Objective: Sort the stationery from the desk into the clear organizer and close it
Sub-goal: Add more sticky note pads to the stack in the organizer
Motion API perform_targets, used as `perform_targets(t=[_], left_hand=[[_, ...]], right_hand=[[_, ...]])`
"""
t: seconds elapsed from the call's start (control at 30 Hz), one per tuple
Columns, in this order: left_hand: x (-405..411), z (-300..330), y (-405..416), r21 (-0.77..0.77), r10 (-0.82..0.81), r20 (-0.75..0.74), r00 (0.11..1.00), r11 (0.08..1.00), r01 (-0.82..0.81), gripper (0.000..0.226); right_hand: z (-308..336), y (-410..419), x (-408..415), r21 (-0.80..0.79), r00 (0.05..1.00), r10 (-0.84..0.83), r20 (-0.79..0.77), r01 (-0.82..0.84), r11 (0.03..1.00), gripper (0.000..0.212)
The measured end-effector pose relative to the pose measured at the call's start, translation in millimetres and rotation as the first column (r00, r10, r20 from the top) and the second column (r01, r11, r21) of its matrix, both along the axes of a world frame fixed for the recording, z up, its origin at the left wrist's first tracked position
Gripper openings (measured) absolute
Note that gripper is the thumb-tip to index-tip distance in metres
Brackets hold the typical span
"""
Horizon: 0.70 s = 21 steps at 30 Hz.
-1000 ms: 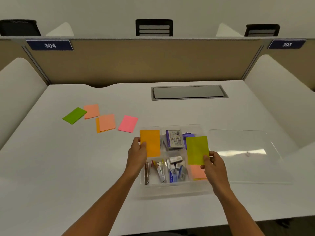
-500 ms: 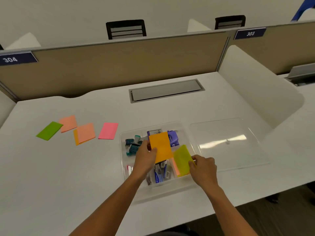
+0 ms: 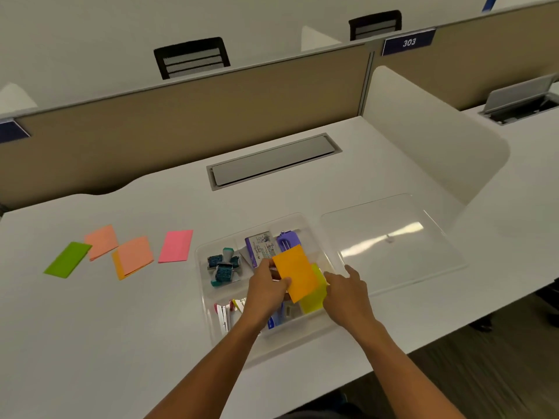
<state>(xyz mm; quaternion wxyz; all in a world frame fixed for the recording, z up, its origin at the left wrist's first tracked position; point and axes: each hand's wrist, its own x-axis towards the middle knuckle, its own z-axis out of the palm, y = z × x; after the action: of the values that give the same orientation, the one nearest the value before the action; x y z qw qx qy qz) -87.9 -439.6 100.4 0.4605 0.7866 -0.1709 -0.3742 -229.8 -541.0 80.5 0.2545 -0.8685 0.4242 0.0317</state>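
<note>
Nearest you, both your forearms reach in from the front edge of the tabletop (image 3: 90,343) over the clear organizer (image 3: 308,326), which sits close to that front edge, right of centre. Your left hand (image 3: 266,290) pinches the orange note pad (image 3: 296,273) by its near-left corner and holds it tilted above the organizer's right side. Your right hand (image 3: 346,293) rests with fingers loosely spread at the right edge of the yellow-green note pad (image 3: 314,297), which lies partly under the orange one in the near-right compartment; whether it grips that pad you cannot tell. In the organizer's left rear compartment lie teal stamps (image 3: 223,266); behind your hands stand a purple-and-white box (image 3: 259,246) and a purple punch (image 3: 286,238). Just right of the organizer the clear lid (image 3: 390,240) lies flat on the tabletop. Toward the left edge lie a pink pad (image 3: 176,245), two salmon-orange pads (image 3: 133,257) (image 3: 101,241) and a green pad (image 3: 68,259). Farther back a grey cable hatch (image 3: 273,160) sits before the tan partition (image 3: 151,131).
</note>
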Motion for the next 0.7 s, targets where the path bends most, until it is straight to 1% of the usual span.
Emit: perform_targets(t=[0.07,0.13,0.2,0.37,0.47,0.6,0.7], left_hand=[[-2.2,-1.6,-3.4,0.022,-0.015,0.006,1.000,1.000,0.014,0.041],[-5.4,-3.8,-6.6,0.021,-0.027,0.002,1.000,0.999,0.027,0.039],[-9.3,-6.8,-9.3,0.026,-0.032,-0.011,0.999,0.999,0.032,0.040],[-15.3,-13.3,-16.9,0.067,-0.076,0.001,0.997,0.995,0.076,0.041],[-18.3,-15.3,-20.2,0.124,-0.126,0.098,0.987,0.986,0.113,0.041],[-16.9,-15.3,-17.9,0.190,-0.184,0.270,0.945,0.972,0.135,0.029],[-12.1,-12.0,-13.6,0.216,-0.202,0.332,0.921,0.967,0.134,0.023]], right_hand=[[2.8,-1.0,-1.3,0.014,0.994,-0.039,0.104,0.038,0.999,0.040],[7.2,-3.3,-3.7,0.060,0.974,-0.115,0.197,0.106,0.993,0.044],[6.9,-7.2,-6.7,0.075,0.957,-0.143,0.252,0.128,0.989,0.042],[-3.1,-13.2,-9.7,0.118,0.931,-0.186,0.315,0.156,0.981,0.031],[-3.8,-16.5,-10.2,0.140,0.909,-0.194,0.368,0.153,0.978,0.026],[-0.7,-16.7,-8.8,0.135,0.895,-0.185,0.406,0.141,0.981,0.024],[0.9,-16.2,-5.0,0.142,0.884,-0.187,0.429,0.138,0.980,0.024]])
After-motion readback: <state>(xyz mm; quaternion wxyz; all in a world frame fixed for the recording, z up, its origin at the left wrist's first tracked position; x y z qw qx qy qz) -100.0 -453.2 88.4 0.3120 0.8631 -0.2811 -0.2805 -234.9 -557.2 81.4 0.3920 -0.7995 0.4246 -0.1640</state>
